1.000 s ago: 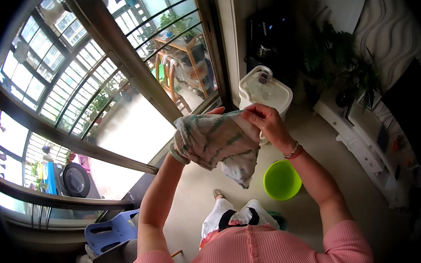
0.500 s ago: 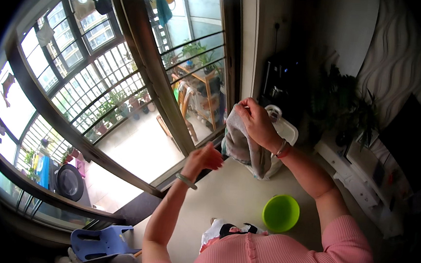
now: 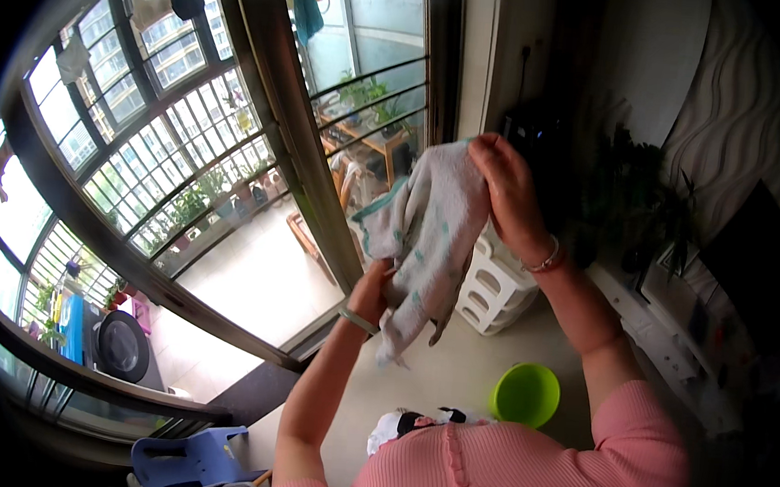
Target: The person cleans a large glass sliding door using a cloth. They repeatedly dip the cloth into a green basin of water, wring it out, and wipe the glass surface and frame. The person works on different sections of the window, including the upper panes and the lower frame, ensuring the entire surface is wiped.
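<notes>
From my raised right hand hangs a pale cloth with teal spots and teal edging, like a small towel. The fingers pinch its upper right corner, and the rest drapes down to the left in folds. My left hand is lower, up against the cloth's left side. Its fingers are mostly hidden by the fabric, so I cannot tell whether they grip it. Behind the cloth stands a white plastic stool or rack, partly covered from view.
A bright green basin sits on the floor near my front. White and dark fabric lies just left of it. A blue plastic chair is at lower left, beside the sliding glass door frame. Right stands a white cabinet.
My right hand has risen slightly, and the cloth has swung left and spread out. My left hand, bare before, has come against the cloth. More of the white plastic piece shows.
</notes>
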`<state>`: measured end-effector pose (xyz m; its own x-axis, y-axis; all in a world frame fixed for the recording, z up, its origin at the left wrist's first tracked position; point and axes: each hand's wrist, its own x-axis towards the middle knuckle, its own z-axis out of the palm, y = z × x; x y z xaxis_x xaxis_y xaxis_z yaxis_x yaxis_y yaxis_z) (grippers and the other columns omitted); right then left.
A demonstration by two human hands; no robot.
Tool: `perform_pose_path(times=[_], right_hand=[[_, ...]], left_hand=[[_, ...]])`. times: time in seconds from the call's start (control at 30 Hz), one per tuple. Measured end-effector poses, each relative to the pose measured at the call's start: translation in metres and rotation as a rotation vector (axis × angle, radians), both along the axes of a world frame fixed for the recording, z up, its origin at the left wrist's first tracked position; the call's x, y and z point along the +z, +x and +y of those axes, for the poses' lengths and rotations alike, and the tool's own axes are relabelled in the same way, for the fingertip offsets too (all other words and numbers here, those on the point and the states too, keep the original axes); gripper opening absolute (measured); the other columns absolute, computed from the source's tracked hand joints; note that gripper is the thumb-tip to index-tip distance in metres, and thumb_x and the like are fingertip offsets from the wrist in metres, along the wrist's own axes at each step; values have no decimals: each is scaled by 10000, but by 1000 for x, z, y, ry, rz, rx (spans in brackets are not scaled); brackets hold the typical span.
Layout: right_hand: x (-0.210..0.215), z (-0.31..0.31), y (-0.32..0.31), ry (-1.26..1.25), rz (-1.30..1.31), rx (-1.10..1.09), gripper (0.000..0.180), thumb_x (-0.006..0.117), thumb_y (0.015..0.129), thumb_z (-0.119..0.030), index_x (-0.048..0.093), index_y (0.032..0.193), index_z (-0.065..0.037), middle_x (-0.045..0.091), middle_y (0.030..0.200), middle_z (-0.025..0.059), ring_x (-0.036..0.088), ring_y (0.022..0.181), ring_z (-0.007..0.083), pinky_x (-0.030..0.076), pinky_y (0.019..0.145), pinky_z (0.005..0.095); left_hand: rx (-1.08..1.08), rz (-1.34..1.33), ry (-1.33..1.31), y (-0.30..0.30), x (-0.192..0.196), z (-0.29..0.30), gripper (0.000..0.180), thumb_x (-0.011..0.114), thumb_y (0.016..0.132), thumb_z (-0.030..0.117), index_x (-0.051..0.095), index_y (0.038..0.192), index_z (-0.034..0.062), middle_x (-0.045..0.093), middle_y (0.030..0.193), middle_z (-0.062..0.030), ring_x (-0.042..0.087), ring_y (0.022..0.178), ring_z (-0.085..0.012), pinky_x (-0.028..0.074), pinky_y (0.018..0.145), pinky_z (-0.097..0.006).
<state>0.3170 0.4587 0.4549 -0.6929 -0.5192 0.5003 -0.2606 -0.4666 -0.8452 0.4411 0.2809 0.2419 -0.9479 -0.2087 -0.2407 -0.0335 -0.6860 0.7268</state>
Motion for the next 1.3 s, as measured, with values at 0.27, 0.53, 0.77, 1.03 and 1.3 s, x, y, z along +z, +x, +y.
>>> perform_pose_path(times=[0.27, 0.53, 0.77, 1.03, 1.3], right_hand=[[-17, -9, -41, 87, -194, 33, 214, 586, 931, -260, 570, 996, -58, 552, 846, -40, 475, 742, 21, 375, 639, 180], [-31, -3, -139, 140, 66, 59, 170, 671, 883, -155, 560, 921, -31, 604, 847, -1, 567, 808, 58, 455, 736, 200], [-27, 5, -232, 136, 1019, -424, 137, 634, 921, -140, 564, 909, -24, 612, 906, 48, 585, 816, 99, 459, 720, 229], [5, -38, -265, 169, 27, 262, 151, 562, 973, -235, 571, 1027, -94, 566, 836, -45, 551, 750, 26, 477, 637, 207], [26, -73, -199, -375, 966, -274, 481, 589, 897, -293, 494, 1272, -7, 564, 1246, 165, 540, 1128, 296, 384, 1007, 420]], left_hand=[[237, 47, -35, 10, 53, -71, 531, 619, 919, 281, 376, 1355, 96, 582, 1165, -102, 613, 1008, -252, 530, 862, -403], [-261, -10, -1090, -17, 131, -62, 839, 787, 736, 69, 354, 1449, 151, 654, 1076, -127, 640, 974, -206, 521, 882, -346], [258, -60, -1516, -47, 169, -85, 292, 751, 792, 121, 685, 1074, 87, 679, 1001, -38, 643, 908, -145, 537, 759, -305], [747, -520, -1934, -78, 243, -87, 253, 660, 873, 350, 710, 962, 118, 620, 652, -52, 613, 547, -198, 442, 504, -360], [1176, 667, -2028, -152, 254, -60, 620, 621, 888, 191, 346, 1418, 27, 332, 1469, -263, 291, 1384, -405, 251, 1114, -551]])
